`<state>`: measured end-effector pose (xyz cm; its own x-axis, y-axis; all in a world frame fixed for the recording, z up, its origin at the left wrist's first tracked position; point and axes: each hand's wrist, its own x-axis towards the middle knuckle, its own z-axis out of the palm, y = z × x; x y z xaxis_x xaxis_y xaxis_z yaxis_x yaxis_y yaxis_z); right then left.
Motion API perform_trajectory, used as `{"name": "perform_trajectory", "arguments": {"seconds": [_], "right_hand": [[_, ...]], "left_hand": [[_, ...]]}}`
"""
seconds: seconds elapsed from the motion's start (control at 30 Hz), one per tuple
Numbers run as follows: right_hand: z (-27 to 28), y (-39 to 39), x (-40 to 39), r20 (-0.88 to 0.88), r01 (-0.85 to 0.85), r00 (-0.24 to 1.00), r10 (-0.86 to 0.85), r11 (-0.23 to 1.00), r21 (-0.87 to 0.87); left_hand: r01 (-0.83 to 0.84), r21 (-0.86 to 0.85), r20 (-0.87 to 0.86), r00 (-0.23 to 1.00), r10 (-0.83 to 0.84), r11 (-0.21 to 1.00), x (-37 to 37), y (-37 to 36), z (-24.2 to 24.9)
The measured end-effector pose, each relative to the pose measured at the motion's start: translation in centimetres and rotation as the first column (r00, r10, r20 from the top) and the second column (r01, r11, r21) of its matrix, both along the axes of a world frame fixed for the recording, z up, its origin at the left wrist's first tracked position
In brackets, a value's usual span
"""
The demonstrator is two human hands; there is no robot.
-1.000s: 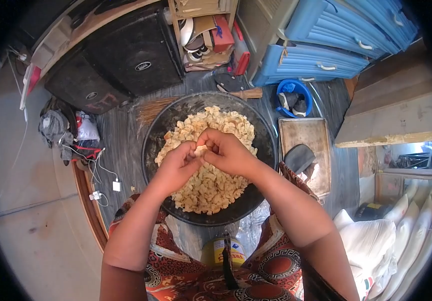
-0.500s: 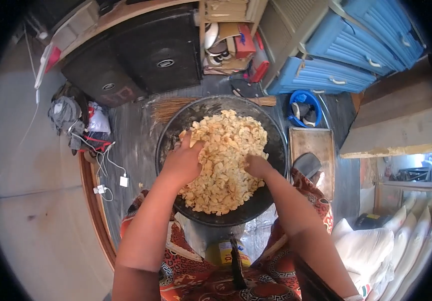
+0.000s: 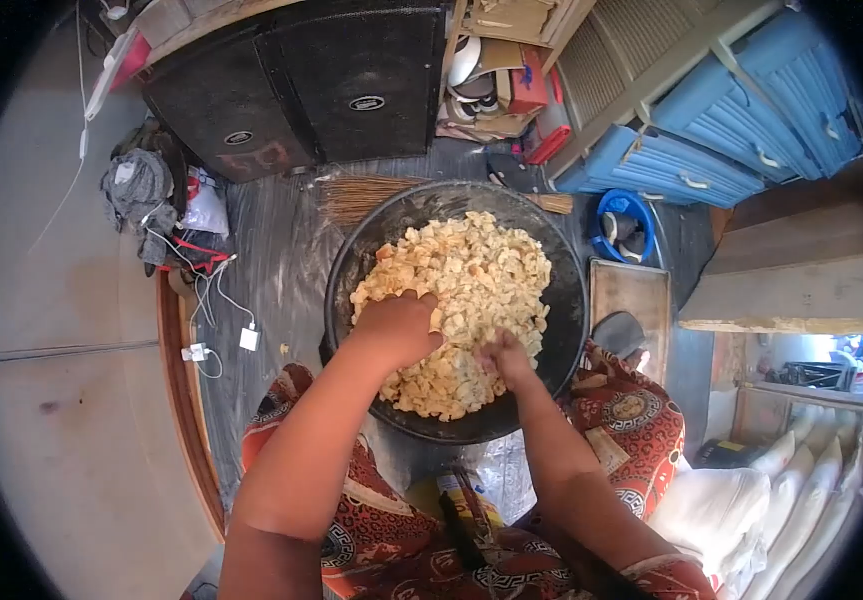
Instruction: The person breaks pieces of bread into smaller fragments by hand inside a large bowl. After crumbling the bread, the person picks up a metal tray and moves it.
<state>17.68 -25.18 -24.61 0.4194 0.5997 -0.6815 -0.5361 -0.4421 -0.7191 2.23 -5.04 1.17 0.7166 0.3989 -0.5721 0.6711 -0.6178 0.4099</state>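
Observation:
A wide black basin (image 3: 573,300) stands between the person's knees. Heaped in it are pale yellow, broken chunks that look like torn bread pieces (image 3: 471,265). My left hand (image 3: 399,328) is over the left of the heap, back upward, with curled fingers closed on some of the pieces; its fingertips are partly hidden. Lower down on the right of the heap is my right hand (image 3: 506,358), slightly blurred, its fingers bent in among the pieces.
A straw broom (image 3: 366,198) lies behind the basin, before black speakers (image 3: 366,105). To the right are a blue bucket (image 3: 623,225) with shoes, a metal tray (image 3: 631,285) and blue drawers (image 3: 691,175). White cables and a plug (image 3: 249,338) lie left. A yellow tin (image 3: 471,495) stands in front.
My left hand has moved down and right, and its spread fingers have curled. The right hand has shifted slightly down toward the near side of the heap. The camera view has shifted slightly.

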Motion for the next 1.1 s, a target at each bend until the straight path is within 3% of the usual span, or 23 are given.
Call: {"name": "perform_trajectory", "arguments": {"seconds": [0.07,0.13,0.17,0.23,0.27,0.3,0.33,0.4,0.43,0.5,0.57,0.7,0.73,0.8,0.83,0.87,0.9,0.93,0.97,1.0,1.03,1.07,1.1], "right_hand": [[6.4,2.6,0.7,-0.144,0.143,0.982,-0.119,0.975,0.17],[11.1,4.3,1.2,-0.191,0.131,0.978,-0.081,0.956,0.262],[13.2,4.7,1.3,-0.236,0.122,0.971,-0.039,0.929,0.35],[17.6,5.7,0.1,-0.167,0.074,0.986,-0.005,0.91,0.408],[18.5,5.8,-0.7,-0.103,0.027,0.994,0.023,0.892,0.452],[18.3,5.8,-1.1,-0.103,0.031,0.995,0.018,0.89,0.454],[18.1,5.8,-1.3,-0.066,0.021,0.998,0.014,0.865,0.501],[18.2,6.2,-1.9,-0.01,0.036,0.999,-0.036,0.858,0.513],[18.1,6.3,-2.1,-0.012,0.038,0.999,-0.037,0.855,0.518],[18.0,6.6,-2.5,0.21,-0.118,0.977,0.018,0.872,0.475],[18.3,6.8,-2.8,0.181,-0.113,0.983,0.037,0.896,0.43],[17.1,6.9,-1.9,0.086,-0.096,0.994,0.067,0.91,0.404],[16.5,7.1,-1.3,-0.015,-0.058,0.997,0.074,0.882,0.468],[14.4,7.7,0.1,-0.119,-0.002,0.99,0.076,0.852,0.524],[12.9,7.9,1.0,-0.25,0.151,0.968,-0.009,0.816,0.558],[11.4,8.0,2.0,-0.378,0.303,0.922,-0.084,0.764,0.569],[10.7,8.2,3.1,-0.381,0.311,0.92,-0.092,0.764,0.565],[10.2,8.5,4.4,-0.021,-0.057,0.997,0.075,0.887,0.458],[9.6,8.9,5.8,0.298,-0.375,0.904,0.306,0.904,0.207],[7.5,9.3,7.0,0.309,-0.366,0.903,0.298,0.911,0.189],[8.1,10.2,8.5,0.35,-0.354,0.882,0.315,0.934,0.051],[8.8,11.3,10.3,0.387,-0.333,0.857,0.34,0.939,-0.087],[2.2,11.7,13.2,0.501,-0.274,0.813,0.297,0.954,-0.12]], "left_hand": [[0.035,-0.032,0.009,0.999,-0.035,0.999,0.4,-0.3,0.4],[0.07,-0.058,0.012,0.998,-0.069,0.996,0.5,-0.9,0.0],[0.041,-0.053,0.124,0.992,-0.034,0.998,0.5,-1.4,-0.9],[0.013,-0.045,0.238,0.971,-0.002,0.999,1.2,-2.1,-1.4],[-0.083,-0.173,0.334,0.932,0.137,0.981,1.7,-2.6,-1.3],[-0.16,-0.306,0.409,0.868,0.281,0.938,2.1,-2.8,-1.2],[-0.154,-0.301,0.414,0.868,0.275,0.941,2.4,-2.9,-1.6],[-0.204,-0.533,0.445,0.758,0.477,0.821,2.7,-2.9,-2.4],[-0.204,-0.528,0.447,0.759,0.473,0.825,2.7,-2.8,-2.5],[-0.28,-0.417,0.393,0.802,0.45,0.865,2.6,-2.5,-2.5],[-0.274,-0.453,0.356,0.817,0.454,0.848,2.5,-2.1,-2.5],[-0.276,-0.551,0.314,0.806,0.502,0.787,3.0,-1.8,-3.5],[-0.272,-0.554,0.308,0.811,0.497,0.787,3.3,-1.8,-3.8],[-0.341,-0.799,0.238,0.578,0.781,0.495,3.6,-1.8,-4.2],[-0.34,-0.8,0.23,0.587,0.776,0.494,3.8,-1.6,-3.9],[-0.324,-0.804,0.301,0.503,0.811,0.499,4.0,-1.3,-3.2],[-0.309,-0.804,0.37,0.408,0.835,0.507,3.9,-0.8,-2.8],[-0.331,-0.666,0.453,0.532,0.715,0.668,3.4,0.1,-3.0],[-0.329,-0.666,0.452,0.536,0.713,0.669,3.3,0.3,-3.0],[-0.27,-0.419,0.497,0.731,0.468,0.867,3.0,0.3,-2.6],[-0.139,-0.149,0.447,0.874,0.192,0.979,2.7,0.2,-2.1],[-0.058,-0.074,0.419,0.904,0.084,0.996,2.7,-0.3,-1.5],[-0.062,-0.079,0.412,0.907,0.089,0.995,2.4,-0.8,-1.7]]}}
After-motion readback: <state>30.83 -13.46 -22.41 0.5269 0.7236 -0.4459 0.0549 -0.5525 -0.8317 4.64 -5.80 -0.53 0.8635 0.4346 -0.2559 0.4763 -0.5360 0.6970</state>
